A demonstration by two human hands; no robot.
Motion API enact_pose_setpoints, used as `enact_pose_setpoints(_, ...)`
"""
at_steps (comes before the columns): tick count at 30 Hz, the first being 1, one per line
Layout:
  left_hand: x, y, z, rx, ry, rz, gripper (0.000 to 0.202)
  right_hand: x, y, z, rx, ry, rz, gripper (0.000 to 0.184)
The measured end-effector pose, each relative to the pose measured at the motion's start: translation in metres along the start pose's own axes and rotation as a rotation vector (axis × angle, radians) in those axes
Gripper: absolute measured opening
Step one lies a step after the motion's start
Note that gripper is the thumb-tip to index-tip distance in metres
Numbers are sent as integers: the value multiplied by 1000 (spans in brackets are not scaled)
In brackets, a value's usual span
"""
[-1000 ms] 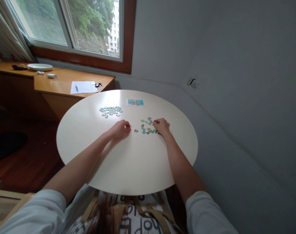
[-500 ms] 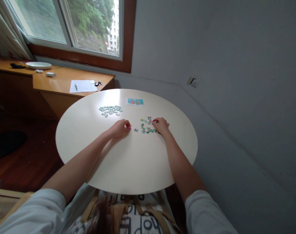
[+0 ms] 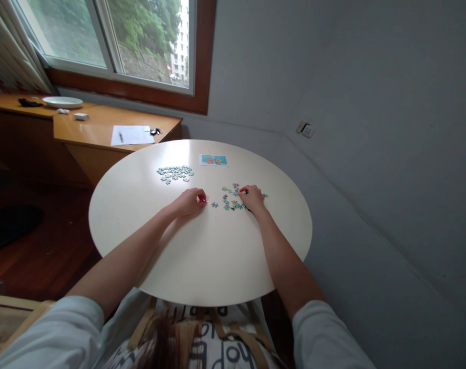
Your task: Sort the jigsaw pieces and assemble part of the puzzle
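Observation:
My left hand [image 3: 190, 201] rests on the white table left of the colourful puzzle pieces [image 3: 226, 204], its fingers pinched on a small reddish bit that looks like a puzzle piece [image 3: 204, 202]. Just right of those fingertips lies a single loose puzzle piece [image 3: 215, 205]. Over the right side of the colourful group is my right hand [image 3: 253, 198], fingers curled together at a piece and hiding several others. Whether that piece is lifted I cannot tell. Farther back on the left, a batch of pale green puzzle pieces [image 3: 175, 173] lies spread out.
The round white table [image 3: 194, 251] carries a small picture card [image 3: 213, 160] near its far edge. Behind it, a wooden desk [image 3: 90, 128] holds a paper sheet [image 3: 131, 135], keys [image 3: 154, 131], a small white box [image 3: 81, 117] and a white plate [image 3: 63, 102]. A wall stands close on the right.
The whole view has shifted very slightly. My right hand has moved a little to the left, uncovering a piece by its right side. My left hand stays in its pinch.

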State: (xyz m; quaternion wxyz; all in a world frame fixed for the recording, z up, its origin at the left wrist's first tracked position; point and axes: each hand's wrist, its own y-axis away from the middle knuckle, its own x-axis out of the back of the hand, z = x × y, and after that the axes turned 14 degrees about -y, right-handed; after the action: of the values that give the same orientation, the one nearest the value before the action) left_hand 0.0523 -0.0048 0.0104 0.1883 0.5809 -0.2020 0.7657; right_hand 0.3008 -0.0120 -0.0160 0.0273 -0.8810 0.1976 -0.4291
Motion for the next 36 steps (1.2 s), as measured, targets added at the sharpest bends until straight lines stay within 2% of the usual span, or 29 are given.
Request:
enact_pose_setpoints(8,-3,-1,-2,4,36,38,16,1,0,-1,-21,15,-13,16)
enact_pose_setpoints(19,-4,-3,-2,-12,68,57,15,0,-1,-4,50,-72,31,13)
enact_pose_setpoints(27,-6,-3,-4,-4,100,76,13,-7,-4,4,131,-304,-16,9)
enact_pose_setpoints(36,-6,-3,-3,13,92,48,14,-7,-2,-2,210,-509,31,12)
